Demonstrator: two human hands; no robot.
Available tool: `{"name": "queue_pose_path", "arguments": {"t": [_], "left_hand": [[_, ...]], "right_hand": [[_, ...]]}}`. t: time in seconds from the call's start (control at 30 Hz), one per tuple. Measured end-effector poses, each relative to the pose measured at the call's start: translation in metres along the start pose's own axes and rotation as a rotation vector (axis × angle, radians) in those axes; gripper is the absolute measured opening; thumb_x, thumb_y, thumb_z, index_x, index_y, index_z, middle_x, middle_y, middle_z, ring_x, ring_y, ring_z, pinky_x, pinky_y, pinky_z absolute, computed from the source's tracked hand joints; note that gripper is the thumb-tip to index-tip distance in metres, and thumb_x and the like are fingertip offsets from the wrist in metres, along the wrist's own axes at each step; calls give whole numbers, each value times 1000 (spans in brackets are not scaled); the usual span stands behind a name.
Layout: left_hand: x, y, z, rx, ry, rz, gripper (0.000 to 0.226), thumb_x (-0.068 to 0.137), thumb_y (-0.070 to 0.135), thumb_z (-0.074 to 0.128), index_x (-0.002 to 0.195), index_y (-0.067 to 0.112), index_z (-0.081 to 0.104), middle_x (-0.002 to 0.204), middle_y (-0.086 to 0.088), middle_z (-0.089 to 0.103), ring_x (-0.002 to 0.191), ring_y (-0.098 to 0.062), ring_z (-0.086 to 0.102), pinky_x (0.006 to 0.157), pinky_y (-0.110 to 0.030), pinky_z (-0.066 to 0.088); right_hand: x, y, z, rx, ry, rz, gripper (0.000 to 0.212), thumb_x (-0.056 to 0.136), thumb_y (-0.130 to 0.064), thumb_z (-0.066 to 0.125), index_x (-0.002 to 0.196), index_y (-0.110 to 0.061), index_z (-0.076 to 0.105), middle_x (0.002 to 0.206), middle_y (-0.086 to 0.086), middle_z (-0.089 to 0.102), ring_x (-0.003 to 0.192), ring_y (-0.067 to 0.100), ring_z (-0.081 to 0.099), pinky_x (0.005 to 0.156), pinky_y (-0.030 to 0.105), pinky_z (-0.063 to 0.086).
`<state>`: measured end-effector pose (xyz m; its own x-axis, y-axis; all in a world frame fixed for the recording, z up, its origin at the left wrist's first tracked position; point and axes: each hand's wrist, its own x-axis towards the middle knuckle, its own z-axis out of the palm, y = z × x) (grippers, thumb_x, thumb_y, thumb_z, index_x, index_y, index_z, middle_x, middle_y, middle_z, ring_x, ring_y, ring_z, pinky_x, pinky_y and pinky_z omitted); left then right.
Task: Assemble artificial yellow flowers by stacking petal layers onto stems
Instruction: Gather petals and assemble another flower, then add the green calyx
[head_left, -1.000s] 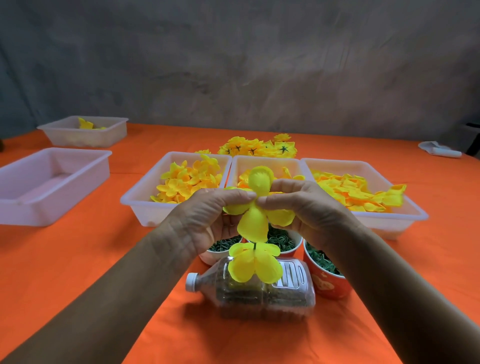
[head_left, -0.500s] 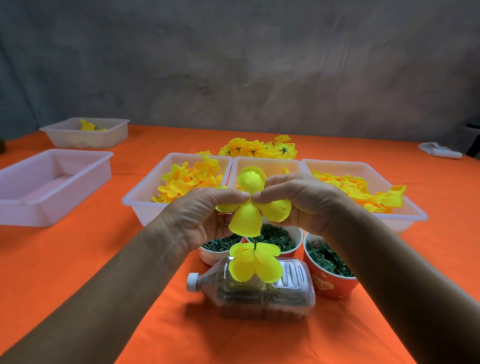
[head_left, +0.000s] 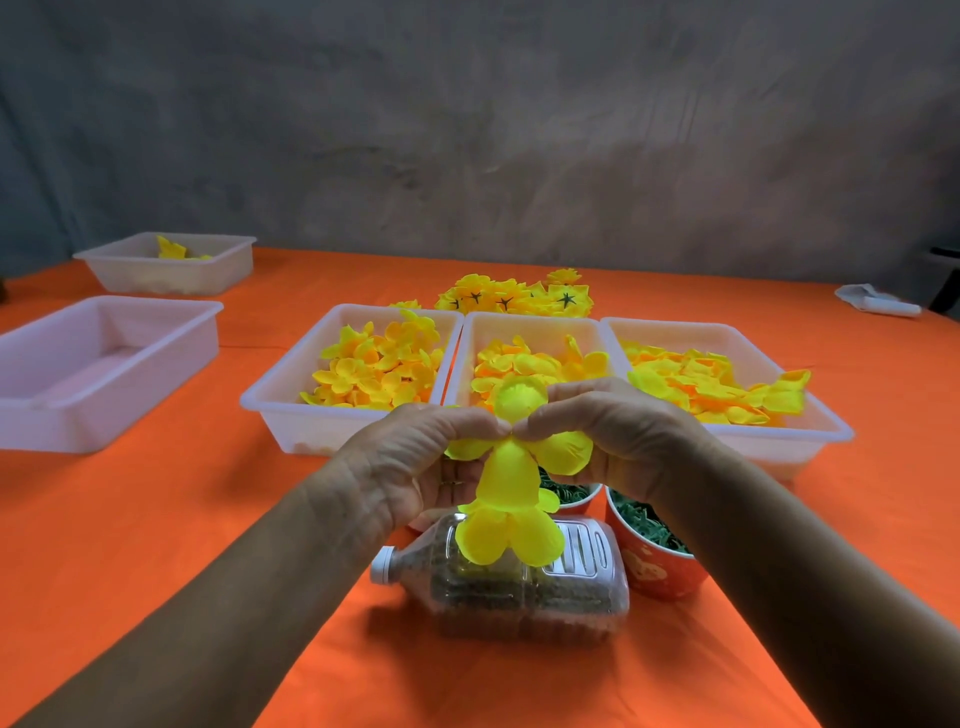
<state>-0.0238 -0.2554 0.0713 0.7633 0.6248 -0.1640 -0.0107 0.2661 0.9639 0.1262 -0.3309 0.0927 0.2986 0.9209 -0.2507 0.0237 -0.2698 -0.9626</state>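
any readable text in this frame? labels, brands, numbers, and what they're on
No text can be read anywhere.
Red cup: an orange printed design on its side, too blurred to tell whether it holds any letters.
Plastic bottle: clear, with moulded ridges, no label showing.
White trays: plain, no markings.

Both hands meet above a clear bottle (head_left: 514, 587) lying on the orange table (head_left: 156, 545): the left hand (head_left: 415, 462) and right hand (head_left: 618, 441) pinch a yellow petal layer (head_left: 511, 467), with a second petal layer (head_left: 509, 538) just below, three petal-filled trays (head_left: 291, 415) beyond
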Motion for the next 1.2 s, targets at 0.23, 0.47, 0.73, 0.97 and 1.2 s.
{"name": "queue_pose_path", "arguments": {"t": [0.23,0.47,0.73,0.97,1.2], "left_hand": [[-2,-2,1,-8,1,-54,41,86,10,58,49,18,73,52,3,65,44,-7,62,43,-16,47],[-5,-2,2,-8,27,-74,34,84,8,59,55,15,75,54,2,67,47,-9,64,43,-17,48],[-10,-3,7,3,-8,-107,43,87,9,55,51,22,74,52,4,66,45,-7,62,43,-15,47],[-7,-8,4,-6,-24,-127,41,88,11,55,55,23,75,55,4,67,46,-7,63,44,-16,48],[-1,-19,-4,14,56,-163,6,85,12,62,83,12,67,57,2,66,46,-10,61,45,-18,48]], "right_hand": [[3,3,-1,37,3,18,51,69,2,75,114,-9,54,90,11,65,70,22,62,66,33,48],[4,9,-1,27,-23,46,25,70,2,73,81,-13,56,81,11,64,63,21,61,63,32,48],[5,11,-2,68,-48,102,22,74,2,70,84,-13,56,78,9,63,63,20,59,59,28,48],[7,16,-3,108,-108,129,10,78,1,65,76,-8,62,63,3,65,50,13,61,46,22,48],[10,21,-2,76,-96,118,10,76,2,66,82,-5,64,75,11,65,59,21,62,52,26,52]]}}
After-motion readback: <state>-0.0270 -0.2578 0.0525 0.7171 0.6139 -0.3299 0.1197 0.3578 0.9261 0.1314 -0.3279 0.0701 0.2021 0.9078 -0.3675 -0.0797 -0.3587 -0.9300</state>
